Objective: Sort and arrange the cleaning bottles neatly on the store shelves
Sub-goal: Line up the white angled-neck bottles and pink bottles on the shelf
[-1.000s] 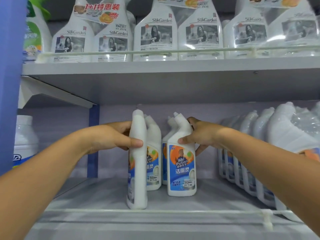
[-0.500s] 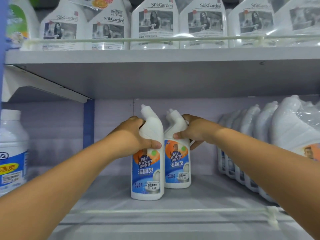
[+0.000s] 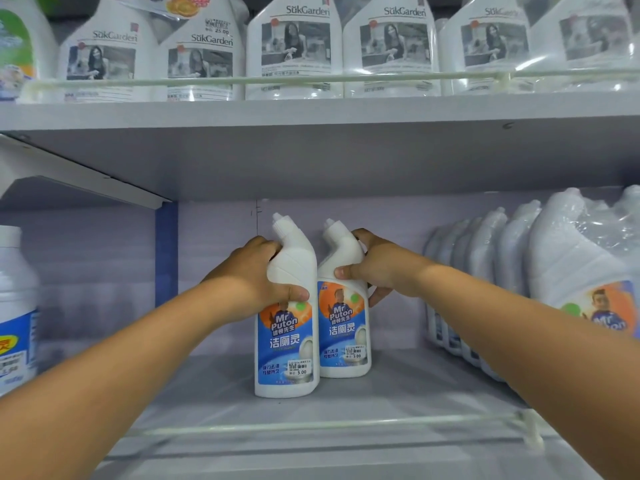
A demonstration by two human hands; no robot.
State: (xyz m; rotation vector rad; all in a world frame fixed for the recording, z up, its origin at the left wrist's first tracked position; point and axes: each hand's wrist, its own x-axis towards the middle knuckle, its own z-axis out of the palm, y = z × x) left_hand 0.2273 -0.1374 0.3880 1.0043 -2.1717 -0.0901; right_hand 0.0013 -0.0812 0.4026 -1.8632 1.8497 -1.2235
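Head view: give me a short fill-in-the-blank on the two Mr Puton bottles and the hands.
1. The left hand grips the left bottle, whose price tag reads ____.
2. The right hand grips the ____ of the right bottle.
3. The bottles on the upper shelf carry the brand name ____.

Missing words: 5.00; neck; SükGarden

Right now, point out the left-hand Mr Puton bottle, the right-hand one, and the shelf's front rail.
left Mr Puton bottle (image 3: 285, 344): head view, front label.
right Mr Puton bottle (image 3: 343, 327): head view, front label.
front rail (image 3: 329, 426): head view, mid-span.
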